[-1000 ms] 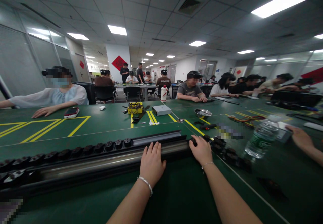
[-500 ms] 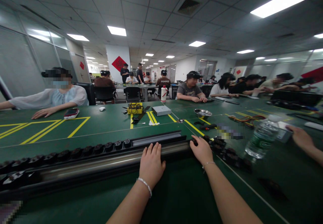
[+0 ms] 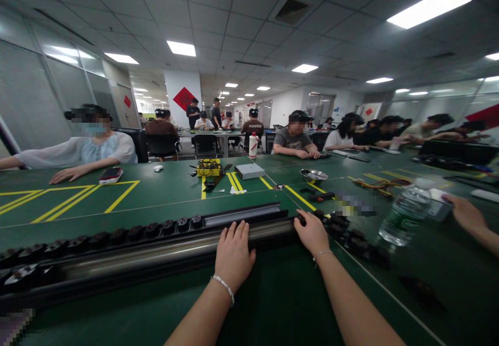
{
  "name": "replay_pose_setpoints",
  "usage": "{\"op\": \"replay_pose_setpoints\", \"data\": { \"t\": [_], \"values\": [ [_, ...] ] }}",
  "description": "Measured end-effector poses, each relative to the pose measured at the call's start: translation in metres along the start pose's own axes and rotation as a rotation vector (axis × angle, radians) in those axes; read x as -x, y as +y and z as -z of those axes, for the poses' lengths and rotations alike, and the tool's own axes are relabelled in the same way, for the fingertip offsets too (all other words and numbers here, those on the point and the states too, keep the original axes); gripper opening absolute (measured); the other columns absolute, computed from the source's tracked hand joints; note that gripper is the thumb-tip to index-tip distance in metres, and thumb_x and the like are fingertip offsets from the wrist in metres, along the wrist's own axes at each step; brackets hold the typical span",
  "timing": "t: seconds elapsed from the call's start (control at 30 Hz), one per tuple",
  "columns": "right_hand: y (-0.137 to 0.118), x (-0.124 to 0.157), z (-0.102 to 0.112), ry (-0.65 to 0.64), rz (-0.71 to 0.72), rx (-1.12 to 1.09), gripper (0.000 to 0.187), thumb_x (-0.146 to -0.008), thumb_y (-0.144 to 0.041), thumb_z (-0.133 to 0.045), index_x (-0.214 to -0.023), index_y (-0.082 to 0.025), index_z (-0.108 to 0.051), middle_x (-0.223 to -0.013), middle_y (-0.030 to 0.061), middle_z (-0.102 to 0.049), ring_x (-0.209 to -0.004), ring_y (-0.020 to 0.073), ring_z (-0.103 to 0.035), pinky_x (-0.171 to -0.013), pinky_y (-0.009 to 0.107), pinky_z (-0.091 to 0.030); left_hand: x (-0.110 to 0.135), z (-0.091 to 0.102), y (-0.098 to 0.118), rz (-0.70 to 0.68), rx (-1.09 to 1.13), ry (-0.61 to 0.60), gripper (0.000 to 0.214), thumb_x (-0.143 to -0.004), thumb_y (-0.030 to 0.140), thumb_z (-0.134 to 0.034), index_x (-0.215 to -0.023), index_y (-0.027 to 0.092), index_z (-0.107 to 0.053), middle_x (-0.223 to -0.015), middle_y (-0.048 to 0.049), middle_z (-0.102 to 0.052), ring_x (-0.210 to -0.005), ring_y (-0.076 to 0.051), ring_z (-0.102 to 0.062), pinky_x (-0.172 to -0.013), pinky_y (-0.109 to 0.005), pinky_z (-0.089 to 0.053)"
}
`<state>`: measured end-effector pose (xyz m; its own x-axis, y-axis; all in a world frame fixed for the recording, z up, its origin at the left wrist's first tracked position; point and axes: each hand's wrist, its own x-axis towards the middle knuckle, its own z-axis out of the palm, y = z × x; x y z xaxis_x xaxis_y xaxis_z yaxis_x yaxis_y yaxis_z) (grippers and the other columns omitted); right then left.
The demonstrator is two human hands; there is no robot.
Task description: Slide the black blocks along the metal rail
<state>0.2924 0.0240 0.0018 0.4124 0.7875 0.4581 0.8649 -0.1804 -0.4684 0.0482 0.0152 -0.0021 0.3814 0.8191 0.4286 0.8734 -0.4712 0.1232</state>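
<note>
My left hand lies over a long black rail with a shiny grey strip, its fingers stretched out across the top. At the rail's right end, my right hand has its thumb and forefinger closed about a small black part, partly hidden by the fingers. Behind this rail runs a second black rail, with a row of black round sockets along its left stretch. More black parts lie in a row just right of my right hand.
A water bottle stands at the right, near another person's hand. Farther back on the green table are a yellow box of cables, a grey box and a metal bowl. Several people sit around.
</note>
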Motion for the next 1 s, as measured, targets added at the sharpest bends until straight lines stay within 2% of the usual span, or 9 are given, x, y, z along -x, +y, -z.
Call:
{"op": "replay_pose_setpoints", "data": {
  "t": [0.43,1.0],
  "values": [
    [0.0018,-0.001,-0.0015,0.003,0.035,0.014,0.042,-0.079,-0.032,-0.042,-0.113,-0.013,-0.059,-0.114,0.0107,-0.06,-0.113,0.0238,-0.048,-0.099,0.036,-0.035,0.0008,0.0,0.0,-0.002,-0.01,-0.001,0.061,-0.076,0.039,-0.048,-0.133,0.02,-0.036,-0.139,-0.0037,-0.041,-0.129,-0.022,-0.031,-0.107,-0.042,-0.024],
    [0.0015,-0.0007,-0.0003,0.005,0.009,-0.012,0.041,-0.079,-0.031,-0.043,-0.113,-0.016,-0.059,-0.113,0.0094,-0.061,-0.114,0.0234,-0.048,-0.098,0.037,-0.036,0.0007,0.0001,0.0006,-0.001,-0.014,-0.009,0.06,-0.077,0.038,-0.047,-0.133,0.021,-0.035,-0.139,-0.004,-0.041,-0.129,-0.023,-0.031,-0.108,-0.042,-0.023]
  ]
}}
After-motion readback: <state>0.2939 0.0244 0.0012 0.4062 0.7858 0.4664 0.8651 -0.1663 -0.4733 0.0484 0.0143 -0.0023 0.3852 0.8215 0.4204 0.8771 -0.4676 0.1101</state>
